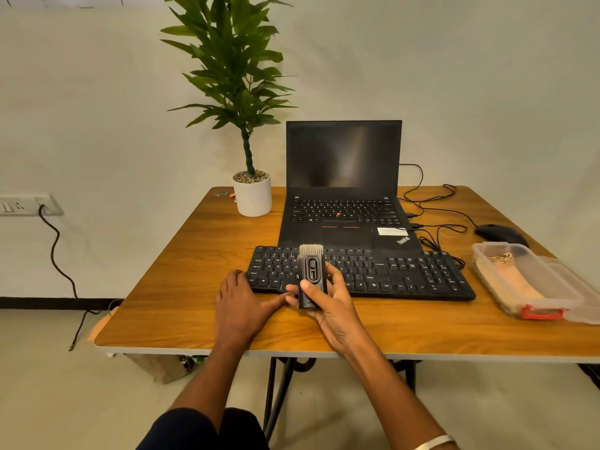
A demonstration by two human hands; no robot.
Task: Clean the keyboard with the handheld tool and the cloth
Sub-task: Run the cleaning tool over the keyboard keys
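Holding the brush tool (pixel 311 276) bristles-up above the external keyboard (pixel 357 271), right hand (pixel 328 297) fingers grasping it, left hand (pixel 242 302) released at keyboard's 8 o'clock edge; brushing apparently unstarted, cloth unseen.

A wooden table (pixel 201 254) carries a black keyboard (pixel 389 274) near its front edge. Behind it sit an open laptop (pixel 344 177) and a potted plant (pixel 251 193); a mouse (pixel 500 233) and a clear plastic box (pixel 526 280) lie to the right.

You sit at an office-style desk: a wooden table (pixel 201 254) holding an open laptop (pixel 344 190), keyboard (pixel 406 274), mouse (pixel 500 233) and potted plant (pixel 240 92).
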